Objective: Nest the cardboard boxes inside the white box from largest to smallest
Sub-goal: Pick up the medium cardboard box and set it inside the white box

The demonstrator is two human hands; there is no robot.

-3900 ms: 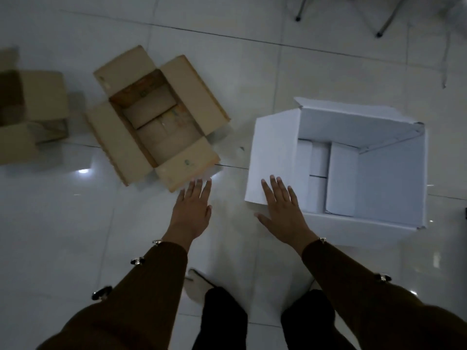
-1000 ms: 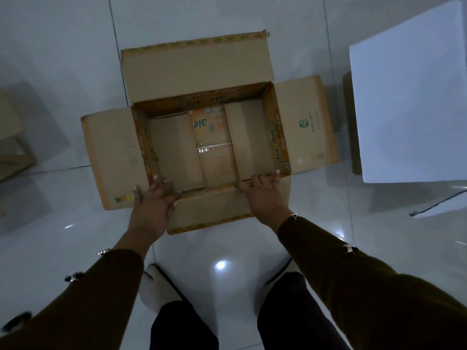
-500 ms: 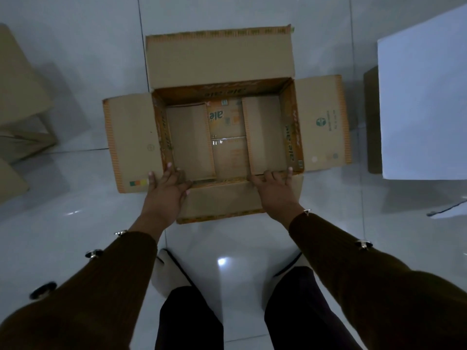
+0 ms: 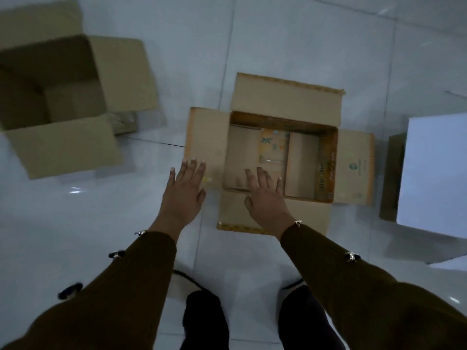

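An open printed cardboard box (image 4: 288,99) with orange trim sits on the floor in front of me, all its flaps spread. My left hand (image 4: 183,195) hovers flat with fingers apart over its left flap, holding nothing. My right hand (image 4: 265,198) is spread above the box's near flap and near edge, also holding nothing. A larger plain cardboard box (image 4: 63,145) stands open at the far left. The white box (image 4: 434,173) shows at the right edge, only one flat white face of it in view.
A brown cardboard piece (image 4: 393,178) sits against the white box's left side. The floor (image 4: 278,34) is glossy white tile. My legs and pale shoes are at the bottom centre. Open floor lies between the two brown boxes.
Both hands have come off the printed box's near rim and now hover open, shifted left. The view has swung left, bringing the large plain box into sight.
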